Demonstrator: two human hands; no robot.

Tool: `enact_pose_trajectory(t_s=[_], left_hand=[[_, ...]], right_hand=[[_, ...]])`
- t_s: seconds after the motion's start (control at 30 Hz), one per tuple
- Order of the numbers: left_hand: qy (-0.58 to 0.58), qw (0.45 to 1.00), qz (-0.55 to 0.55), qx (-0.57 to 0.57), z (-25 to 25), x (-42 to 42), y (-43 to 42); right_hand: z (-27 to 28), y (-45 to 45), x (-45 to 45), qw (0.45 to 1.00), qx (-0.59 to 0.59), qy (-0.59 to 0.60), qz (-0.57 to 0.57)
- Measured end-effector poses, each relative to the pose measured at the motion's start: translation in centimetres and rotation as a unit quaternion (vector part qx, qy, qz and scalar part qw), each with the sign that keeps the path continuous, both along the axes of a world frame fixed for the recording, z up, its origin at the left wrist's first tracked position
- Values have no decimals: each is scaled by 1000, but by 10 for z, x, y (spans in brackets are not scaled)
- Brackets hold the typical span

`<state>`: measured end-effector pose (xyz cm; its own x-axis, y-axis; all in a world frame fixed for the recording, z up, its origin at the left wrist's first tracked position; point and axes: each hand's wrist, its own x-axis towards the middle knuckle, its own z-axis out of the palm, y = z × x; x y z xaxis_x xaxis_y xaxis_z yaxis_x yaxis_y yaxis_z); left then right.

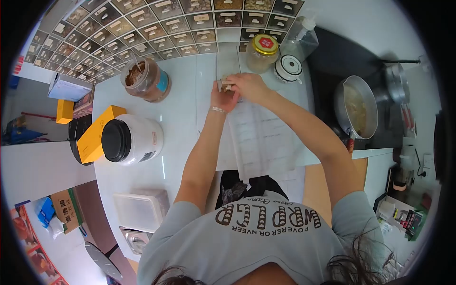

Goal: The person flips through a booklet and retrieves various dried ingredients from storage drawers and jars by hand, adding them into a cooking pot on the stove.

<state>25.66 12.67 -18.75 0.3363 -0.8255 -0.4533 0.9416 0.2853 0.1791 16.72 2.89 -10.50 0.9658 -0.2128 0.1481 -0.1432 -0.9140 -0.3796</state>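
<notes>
My left hand (225, 99) and my right hand (248, 87) meet over the white table. Their fingers are closed together around a small pale bit (227, 86), too small and too covered by the fingers to name. A bracelet circles my left wrist. Under my hands and forearms lies a thin see-through sheet (263, 142) with rows of faint marks, running to the table's near edge and hanging over it. Beyond my right hand stand a gold-lidded glass jar (261, 58) and a smaller white-lidded jar (288, 69).
A wide jar of brown powder (148, 84), a white tub with a black lid (142, 138) and a yellow box (97, 135) stand left. A pan with liquid (357, 109) sits on the dark stove at right. Rows of small drawers (142, 18) line the back; a pump bottle (300, 40) is nearby.
</notes>
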Motion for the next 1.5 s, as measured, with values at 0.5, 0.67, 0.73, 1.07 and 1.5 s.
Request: enact_pose_trajectory(t_s=[0.5,0.67,0.73,1.07,1.5], left_hand=[[126,992,14,2,29,19,-12],[-118,985,42,122,81,-22,81],[-272,951,12,147,83,-52,127],[-543,772,-203,261,82,-147,210],[-844,435,-312,46,43,-170,185]], right_hand=[[-20,-20,24,998,-26,-26,-59],[-46,-14,21,983,-135,-63,-108],[-30,1,16,971,-179,-90,-132],[-51,-49,89,993,-35,-15,-112],[-59,57,-143,983,131,-34,-125]])
